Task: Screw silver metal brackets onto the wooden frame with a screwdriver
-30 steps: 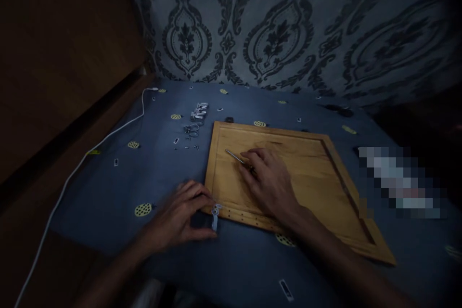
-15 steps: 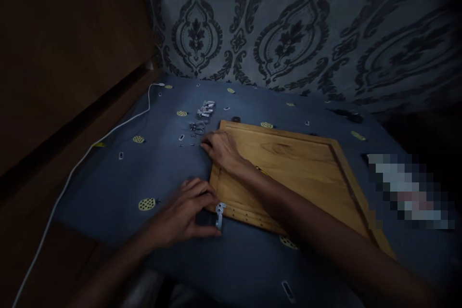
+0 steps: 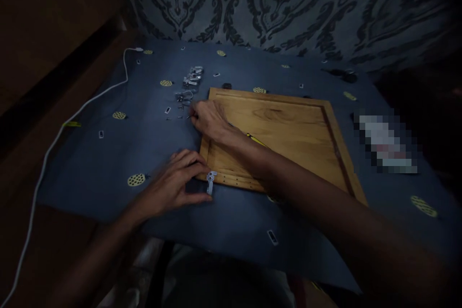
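A wooden panel (image 3: 288,130) with a raised frame lies flat on a blue patterned cloth (image 3: 108,173). My left hand (image 3: 173,185) rests at the panel's near left corner, fingers curled round a small metal bracket (image 3: 210,181) held against the edge. My right hand (image 3: 207,119) reaches across the panel's left edge to a scatter of small screws (image 3: 180,114), fingertips pinched together on them; what they grip is too small to make out. A yellow-handled tool (image 3: 257,139) lies on the panel, partly hidden behind my right forearm.
More metal fittings (image 3: 193,76) lie in a heap farther back on the cloth. A white cable (image 3: 90,98) runs along the left side. Patterned wallpaper (image 3: 274,0) rises behind, and a wooden surface (image 3: 46,19) stands to the left. A blurred patch (image 3: 388,144) sits right of the panel.
My right hand left the middle of the panel, where it held a thin tool, and moved left to the loose screws. The left hand stayed at the bracket. The view tilted downward.
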